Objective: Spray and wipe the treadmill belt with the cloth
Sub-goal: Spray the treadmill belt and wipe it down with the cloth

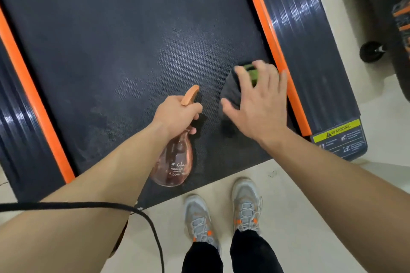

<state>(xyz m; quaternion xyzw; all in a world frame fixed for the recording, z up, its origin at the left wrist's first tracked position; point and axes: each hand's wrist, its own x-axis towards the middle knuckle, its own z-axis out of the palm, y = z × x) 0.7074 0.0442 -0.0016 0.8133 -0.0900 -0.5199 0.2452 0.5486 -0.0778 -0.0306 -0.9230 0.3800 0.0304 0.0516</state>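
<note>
On treadmill belt (133,40), just beside right orange rail (276,51): dark cloth (231,93) under right hand (259,104), fingers spread, apparently touching it. Nearby, left hand (177,113) gripping pink spray bottle (175,162) above belt.

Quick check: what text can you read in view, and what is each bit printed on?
"WARNING": yellow label on the treadmill's side rail; the small print below is blurred.
"300m", cut off: spray bottle; the lines above it are unclear.
</note>
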